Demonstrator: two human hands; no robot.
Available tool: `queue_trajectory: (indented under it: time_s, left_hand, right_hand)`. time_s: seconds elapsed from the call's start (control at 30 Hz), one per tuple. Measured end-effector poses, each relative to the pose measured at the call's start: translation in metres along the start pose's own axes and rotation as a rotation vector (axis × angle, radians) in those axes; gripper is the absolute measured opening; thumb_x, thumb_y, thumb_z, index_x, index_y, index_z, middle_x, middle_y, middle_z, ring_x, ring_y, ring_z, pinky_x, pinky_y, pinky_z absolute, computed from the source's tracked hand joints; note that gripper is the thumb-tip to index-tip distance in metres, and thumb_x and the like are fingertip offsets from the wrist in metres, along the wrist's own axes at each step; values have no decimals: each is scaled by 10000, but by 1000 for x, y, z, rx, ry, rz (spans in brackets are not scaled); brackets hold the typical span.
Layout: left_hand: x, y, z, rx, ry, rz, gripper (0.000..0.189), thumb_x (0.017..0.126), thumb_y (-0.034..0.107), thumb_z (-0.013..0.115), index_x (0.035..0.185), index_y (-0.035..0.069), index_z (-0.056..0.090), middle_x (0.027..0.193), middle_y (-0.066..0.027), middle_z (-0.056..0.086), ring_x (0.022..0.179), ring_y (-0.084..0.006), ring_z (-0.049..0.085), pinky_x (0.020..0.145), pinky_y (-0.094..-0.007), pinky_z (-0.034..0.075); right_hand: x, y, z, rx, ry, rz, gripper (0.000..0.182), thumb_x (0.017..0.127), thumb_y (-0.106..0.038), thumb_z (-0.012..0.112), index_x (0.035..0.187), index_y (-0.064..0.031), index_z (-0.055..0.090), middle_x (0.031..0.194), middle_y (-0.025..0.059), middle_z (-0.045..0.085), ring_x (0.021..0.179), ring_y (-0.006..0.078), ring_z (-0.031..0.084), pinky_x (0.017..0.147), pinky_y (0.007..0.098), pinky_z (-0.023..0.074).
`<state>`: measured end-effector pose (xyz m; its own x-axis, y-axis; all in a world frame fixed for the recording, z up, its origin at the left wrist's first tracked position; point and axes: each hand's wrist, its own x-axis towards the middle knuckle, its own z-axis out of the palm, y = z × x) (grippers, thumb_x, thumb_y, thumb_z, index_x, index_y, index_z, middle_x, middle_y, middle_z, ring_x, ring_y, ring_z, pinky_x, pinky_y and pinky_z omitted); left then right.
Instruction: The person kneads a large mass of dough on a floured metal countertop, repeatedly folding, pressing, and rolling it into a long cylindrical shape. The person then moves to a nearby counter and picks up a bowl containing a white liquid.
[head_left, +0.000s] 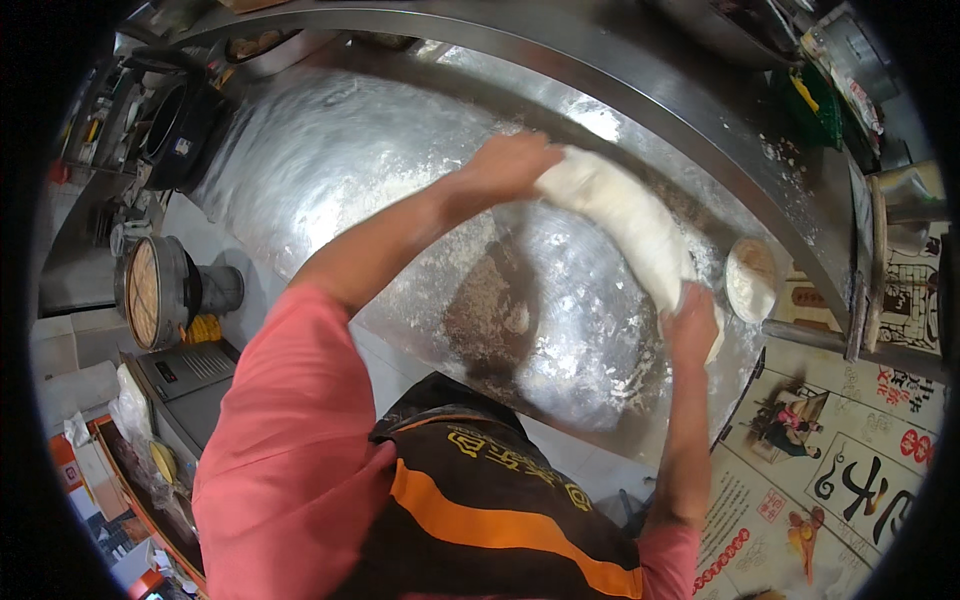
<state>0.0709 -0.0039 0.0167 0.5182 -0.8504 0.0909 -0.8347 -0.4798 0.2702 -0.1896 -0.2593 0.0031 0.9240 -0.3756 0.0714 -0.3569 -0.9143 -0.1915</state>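
Note:
A thick roll of white dough (626, 217) curves over the steel worktop (420, 240), which is dusted with flour and dough scraps. My left hand (517, 166) grips its far end, with the fingers wrapped around and blurred. Around the near right part of the roll, my right hand (691, 322) is closed, and a short end of dough shows past it. Whether the middle of the roll touches the steel I cannot tell. Just right of the dough, a white bowl of flour (752, 281) stands near the worktop's right edge.
A raised steel shelf (675, 112) arcs along the back. At the far left stand a black pot-like container (176, 131) and a round steamer-like vessel (146, 292). A printed wall panel (810, 450) borders the right side. A grey appliance (184, 371) sits at lower left.

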Motion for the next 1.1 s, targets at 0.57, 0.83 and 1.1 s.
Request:
queue_trajectory:
  time_s: [0.57,0.83,1.1]
  left_hand:
    - [-170,31,-24,-175,383,-433,616,687,299,790,1225,99,565,1283,-142,518,1218,-321,444,1018,-432,352]
    - [-131,129,74,124,150,-187,713,789,573,592,1338,139,456,1352,-144,444,1300,-296,353,1088,-517,200]
    - [-96,97,51,-272,62,-266,871,712,623,633,1395,146,378,1392,-184,397,1310,-328,338,1076,-523,216]
  right_hand:
    - [-163,-28,-50,23,-11,-226,630,731,-244,725,1300,-149,472,1335,199,404,1250,411,349,1070,533,223]
    - [-153,-2,18,-65,20,-330,812,665,-331,775,1344,-93,399,1358,228,371,1236,423,364,1074,539,226]
    - [-71,16,-8,171,-210,-180,863,633,-342,795,1362,-116,390,1367,193,402,1249,380,382,1062,518,256]
